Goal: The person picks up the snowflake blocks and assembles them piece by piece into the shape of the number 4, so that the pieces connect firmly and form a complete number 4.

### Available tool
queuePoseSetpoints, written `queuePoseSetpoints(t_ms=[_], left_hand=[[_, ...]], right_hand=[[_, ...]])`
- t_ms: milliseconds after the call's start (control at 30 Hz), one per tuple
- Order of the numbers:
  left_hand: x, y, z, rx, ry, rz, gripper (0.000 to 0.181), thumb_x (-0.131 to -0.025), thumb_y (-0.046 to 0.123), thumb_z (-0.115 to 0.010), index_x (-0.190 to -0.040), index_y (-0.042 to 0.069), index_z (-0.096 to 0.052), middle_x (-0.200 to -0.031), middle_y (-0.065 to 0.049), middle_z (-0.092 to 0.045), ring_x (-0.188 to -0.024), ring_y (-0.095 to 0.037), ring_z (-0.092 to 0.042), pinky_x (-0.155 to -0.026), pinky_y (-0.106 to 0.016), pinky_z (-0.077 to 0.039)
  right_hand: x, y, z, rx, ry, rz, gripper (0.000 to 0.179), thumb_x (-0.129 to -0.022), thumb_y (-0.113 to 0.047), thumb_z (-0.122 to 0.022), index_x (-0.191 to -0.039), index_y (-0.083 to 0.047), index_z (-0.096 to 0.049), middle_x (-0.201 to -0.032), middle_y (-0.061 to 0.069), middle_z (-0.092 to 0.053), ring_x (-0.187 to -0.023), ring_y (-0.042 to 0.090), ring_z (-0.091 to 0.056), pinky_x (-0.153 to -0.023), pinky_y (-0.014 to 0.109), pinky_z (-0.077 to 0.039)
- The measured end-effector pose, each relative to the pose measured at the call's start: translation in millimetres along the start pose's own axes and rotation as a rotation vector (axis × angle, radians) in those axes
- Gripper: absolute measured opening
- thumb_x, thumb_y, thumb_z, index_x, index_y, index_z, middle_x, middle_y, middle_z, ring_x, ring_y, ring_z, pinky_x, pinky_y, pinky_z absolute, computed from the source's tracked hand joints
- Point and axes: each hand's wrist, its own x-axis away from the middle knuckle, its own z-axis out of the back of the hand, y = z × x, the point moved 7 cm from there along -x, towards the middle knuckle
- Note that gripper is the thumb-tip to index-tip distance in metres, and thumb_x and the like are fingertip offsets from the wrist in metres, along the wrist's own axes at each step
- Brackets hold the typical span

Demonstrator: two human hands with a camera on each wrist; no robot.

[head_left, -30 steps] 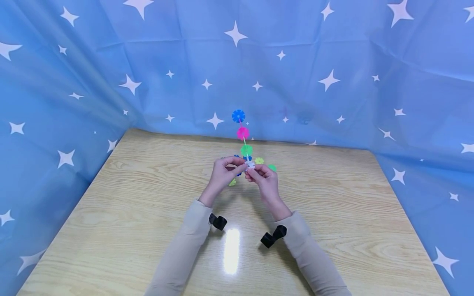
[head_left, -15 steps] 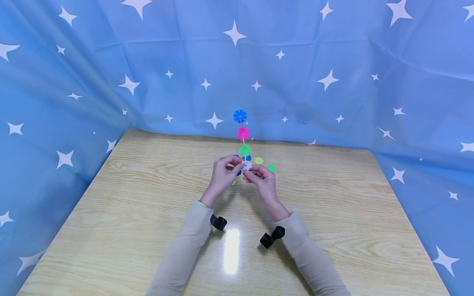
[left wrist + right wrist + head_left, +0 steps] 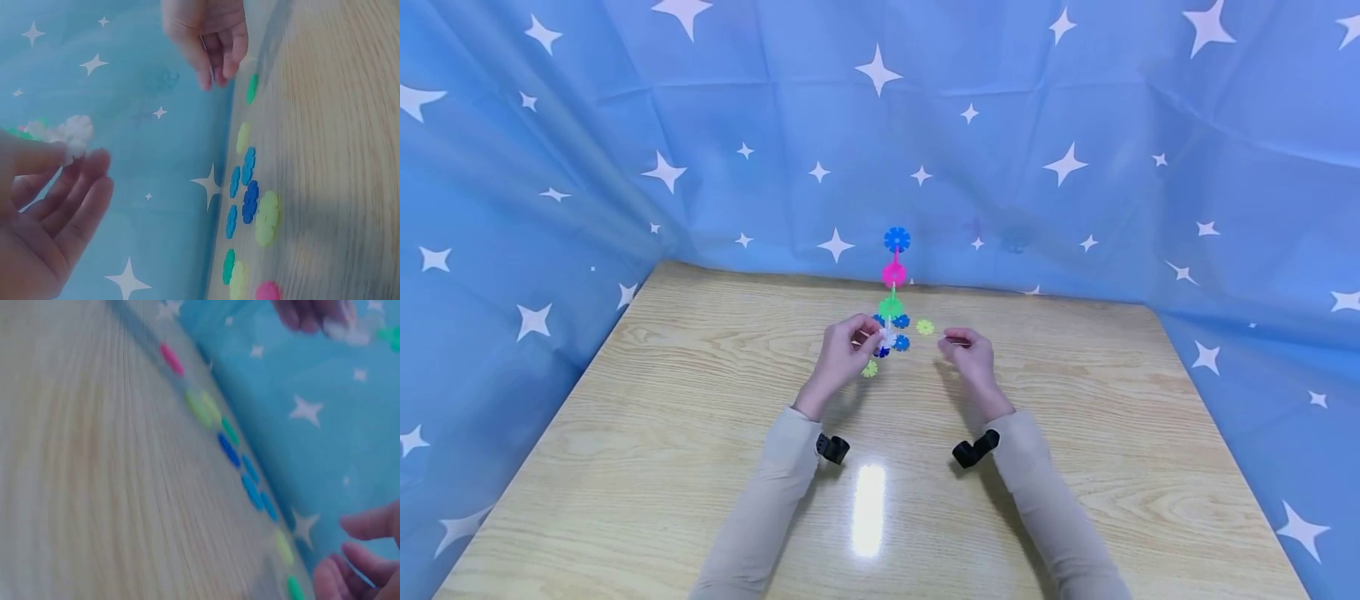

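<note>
My left hand (image 3: 842, 354) pinches a white snowflake-shaped disc (image 3: 888, 338) between thumb and fingertips. From that disc a chain of slotted plastic discs rises above the table, with a green disc (image 3: 891, 307), a pink disc (image 3: 893, 275) and a blue disc (image 3: 897, 240) at the top. Other links are seen edge-on between them. Off to the right, my right hand (image 3: 972, 358) hovers apart from the chain, fingers loosely bent; the right wrist view shows a gap between its thumb and fingers, holding nothing. The left wrist view shows the white disc (image 3: 78, 132) at the left fingertips.
Loose discs lie on the wooden table (image 3: 1075, 417) below the hands: several blue ones (image 3: 902, 342), a dark blue one (image 3: 250, 202), yellow-green ones (image 3: 925, 327), green ones (image 3: 252, 89) and a pink one (image 3: 171, 359). A blue star-patterned curtain (image 3: 1000, 167) hangs behind.
The right hand has let go of the white disc and moved right, away from the chain. The left hand still holds it, slightly further left, and the chain now stands more upright.
</note>
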Motion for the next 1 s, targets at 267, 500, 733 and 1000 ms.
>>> queuePoseSetpoints(t_ms=[267,500,733,1000], left_hand=[[2.8,-5.0,-5.5,0.173,-0.041,0.085,0.006,-0.091,-0.006,-0.055,-0.094,-0.012,-0.056,-0.082,-0.027,-0.061,-0.071,-0.043,-0.064,-0.055,-0.027,-0.057],[7.2,14.9,-2.3,0.174,-0.051,0.133,0.010,-0.089,-0.011,-0.054,-0.097,-0.018,-0.055,-0.086,-0.035,-0.060,-0.075,-0.048,-0.063,-0.058,-0.020,-0.056],[9.5,25.5,-0.4,0.185,-0.035,0.134,0.010,-0.086,-0.016,-0.055,-0.096,-0.019,-0.056,-0.085,-0.036,-0.060,-0.075,-0.048,-0.063,-0.061,-0.030,-0.059],[6.4,8.1,-3.4,0.190,0.012,0.096,0.009,-0.085,-0.015,-0.058,-0.093,-0.016,-0.059,-0.081,-0.028,-0.063,-0.068,-0.039,-0.066,-0.062,-0.039,-0.059]], right_hand=[[-18.4,6,5,0.290,-0.055,0.054,0.043,-0.087,-0.006,-0.061,-0.126,0.009,-0.051,-0.122,0.025,-0.053,-0.112,0.034,-0.049,-0.092,0.041,-0.047],[-27.3,5,3,0.470,-0.083,0.122,0.040,-0.084,-0.006,-0.063,-0.118,0.014,-0.055,-0.114,0.027,-0.052,-0.097,0.033,-0.051,-0.086,0.042,-0.049],[-30.1,2,2,0.549,-0.111,0.079,0.035,-0.085,-0.008,-0.066,-0.113,0.010,-0.057,-0.114,0.024,-0.055,-0.102,0.035,-0.054,-0.086,0.044,-0.050],[-33.2,1,6,0.554,-0.112,0.048,0.031,-0.080,-0.005,-0.069,-0.106,0.006,-0.056,-0.104,0.020,-0.057,-0.093,0.031,-0.054,-0.080,0.040,-0.050]])
